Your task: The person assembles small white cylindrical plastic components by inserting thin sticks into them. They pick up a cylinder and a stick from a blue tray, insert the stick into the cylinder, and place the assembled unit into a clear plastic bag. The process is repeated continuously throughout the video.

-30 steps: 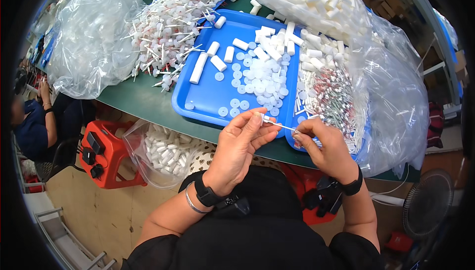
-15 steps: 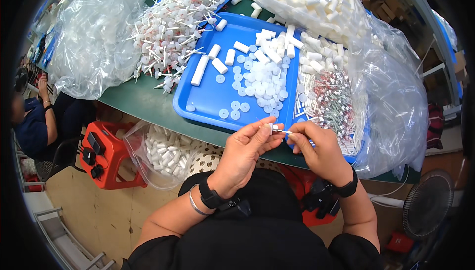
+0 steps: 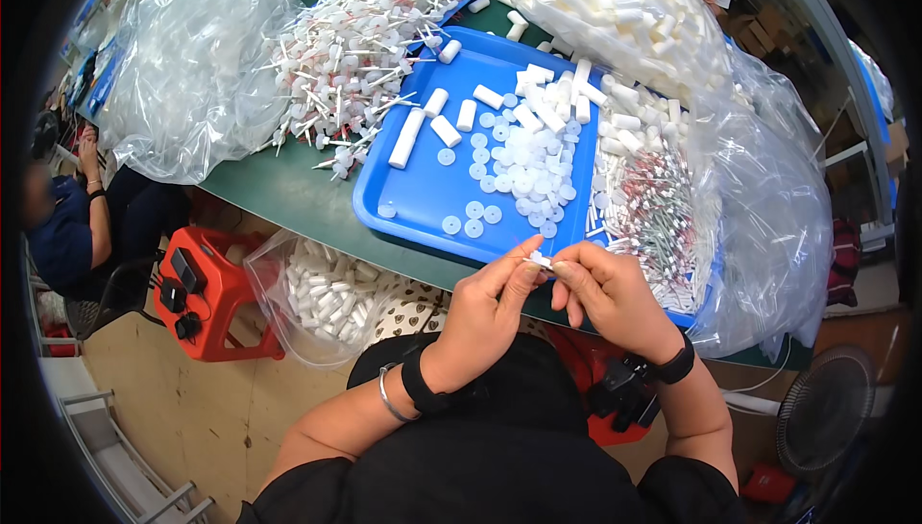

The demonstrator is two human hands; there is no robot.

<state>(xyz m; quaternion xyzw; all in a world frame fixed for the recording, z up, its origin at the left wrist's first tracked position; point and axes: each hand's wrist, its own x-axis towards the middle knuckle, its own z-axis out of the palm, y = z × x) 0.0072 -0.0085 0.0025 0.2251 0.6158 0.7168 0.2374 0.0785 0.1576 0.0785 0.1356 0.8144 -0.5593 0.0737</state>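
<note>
My left hand [image 3: 485, 308] is closed in a pinch on a small white plastic piece [image 3: 540, 260] just over the table's near edge. The fingertips of my right hand [image 3: 610, 295] meet it from the other side, closed on the thin white stick at that piece; most of the stick is hidden by the fingers. Just beyond my hands is a blue tray [image 3: 423, 202]. In it lie a heap of translucent white discs [image 3: 533, 169] and several white cylinders [image 3: 445, 130].
Finished-looking stick-and-disc pieces [image 3: 355, 53] are piled at the far left beside a clear plastic bag [image 3: 187, 73]. Thin red and green parts [image 3: 658, 202] fill a tray on the right. A bag of white cylinders [image 3: 624, 10] stands behind. A red stool [image 3: 216, 284] and fan [image 3: 826, 409] flank me.
My hands have drawn closer together, and the thin stick that showed between them is now mostly covered. The view has shifted slightly, moving the tray right and down in the picture.
</note>
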